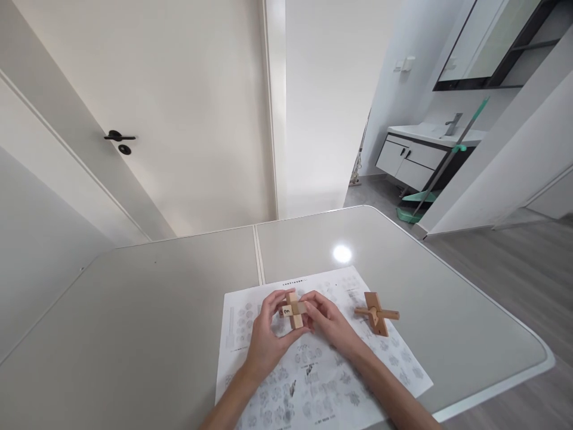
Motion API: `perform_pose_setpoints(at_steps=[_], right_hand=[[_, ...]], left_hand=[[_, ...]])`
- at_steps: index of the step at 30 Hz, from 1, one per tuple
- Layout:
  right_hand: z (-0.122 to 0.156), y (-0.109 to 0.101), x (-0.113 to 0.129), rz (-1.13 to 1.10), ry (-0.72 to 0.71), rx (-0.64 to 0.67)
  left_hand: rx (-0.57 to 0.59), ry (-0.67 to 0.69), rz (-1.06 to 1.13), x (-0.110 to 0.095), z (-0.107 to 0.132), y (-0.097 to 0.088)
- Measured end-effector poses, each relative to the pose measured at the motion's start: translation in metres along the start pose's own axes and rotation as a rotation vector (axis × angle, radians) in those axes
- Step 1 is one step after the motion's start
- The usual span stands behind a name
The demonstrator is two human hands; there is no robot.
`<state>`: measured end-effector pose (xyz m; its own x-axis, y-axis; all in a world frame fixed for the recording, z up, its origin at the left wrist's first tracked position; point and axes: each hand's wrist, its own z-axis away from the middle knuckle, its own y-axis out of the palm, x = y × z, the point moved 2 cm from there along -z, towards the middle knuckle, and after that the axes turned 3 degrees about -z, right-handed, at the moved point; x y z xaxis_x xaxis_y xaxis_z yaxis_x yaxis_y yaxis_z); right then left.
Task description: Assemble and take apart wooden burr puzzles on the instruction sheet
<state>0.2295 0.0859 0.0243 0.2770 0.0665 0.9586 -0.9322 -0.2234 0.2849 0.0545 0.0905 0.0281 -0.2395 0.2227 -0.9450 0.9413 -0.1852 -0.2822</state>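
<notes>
A small light wooden cross-shaped puzzle (293, 310), marked with a "3" on one bar, is held just above a printed instruction sheet (313, 382). My left hand (266, 340) grips it from the left with fingers curled around its bars. From the right, my right hand (329, 322) pinches the same puzzle. A second, darker wooden cross puzzle (376, 313) stands on the sheet to the right of my right hand, untouched.
The sheet lies on a grey table (134, 334) with a seam down its middle and a rounded edge at the right. Behind are a white door (179, 119) and an open bathroom with a vanity (416, 155) and a green mop (441, 167).
</notes>
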Motion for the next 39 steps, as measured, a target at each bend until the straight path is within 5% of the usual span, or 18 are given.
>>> perform_pose_setpoints(at_steps=[7, 14, 23, 30, 39], right_hand=[[0.005, 0.001, 0.001, -0.197, 0.080, 0.313], [0.006, -0.001, -0.005, -0.157, 0.092, 0.384], [0.008, 0.005, 0.003, 0.034, 0.074, 0.218], [0.002, 0.005, -0.007, 0.107, 0.016, 0.059], [0.004, 0.003, -0.008, 0.121, -0.023, 0.075]], left_hand=[[0.160, -0.062, 0.171, -0.006, -0.007, -0.013], [0.439, -0.140, 0.427, -0.010, -0.002, -0.007], [0.288, -0.101, 0.325, -0.014, -0.004, -0.008], [0.037, -0.084, 0.134, -0.011, -0.003, -0.004], [0.045, -0.073, 0.049, -0.014, 0.000, -0.003]])
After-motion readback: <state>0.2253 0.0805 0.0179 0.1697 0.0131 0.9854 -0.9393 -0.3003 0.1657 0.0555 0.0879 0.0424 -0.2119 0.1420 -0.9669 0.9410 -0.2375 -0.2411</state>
